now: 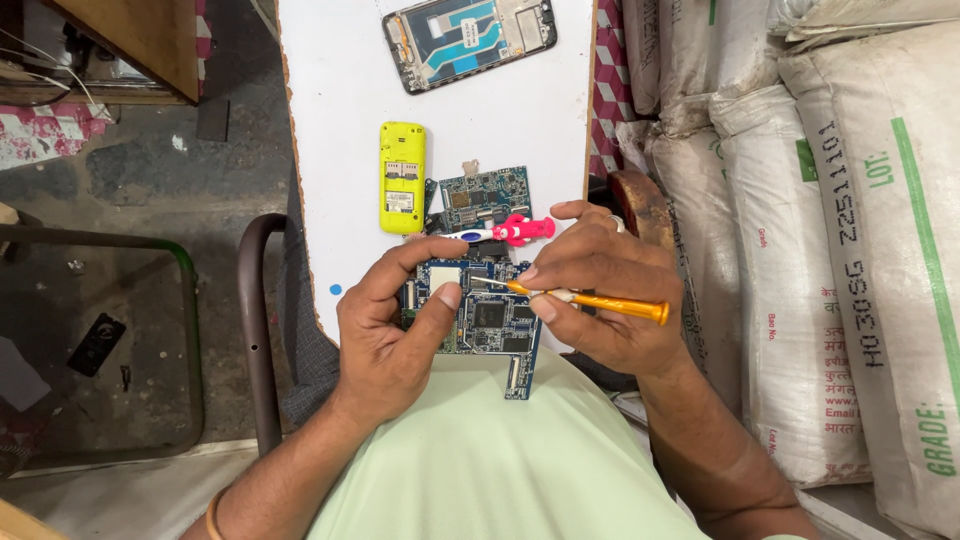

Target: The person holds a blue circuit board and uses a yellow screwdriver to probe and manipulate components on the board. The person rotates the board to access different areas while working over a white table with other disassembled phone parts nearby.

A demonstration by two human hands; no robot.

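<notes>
Stacked white woven sacks [850,250] with green stripes are seen well to the right of the right-hand fingers. A white table top [340,120] stretches ahead of both sets of fingers, and a dark metal chair frame [252,320] is seen just left of the left wrist. At the far end of the table, well beyond the fingertips, an opened phone frame [468,40] with blue parts inside is laid flat.

A blue circuit board [490,325] is held between the two hands, above the lap in the pale green shirt. The left hand [395,330] is closed on the board's left edge: the thumb is pressed on its upper face and the other fingers are curled round behind it. The right hand [600,300] is closed round an orange screwdriver [590,299], which is pinched between thumb and fingers, with its metal tip laid toward the board's upper middle, close to the left thumb.

Just beyond the left fingertips a yellow phone back [402,177] is laid on the table. A smaller green circuit board [487,192] lies just beyond the right fingertips, and a pink-handled tool [505,232] lies between it and the fingers.
</notes>
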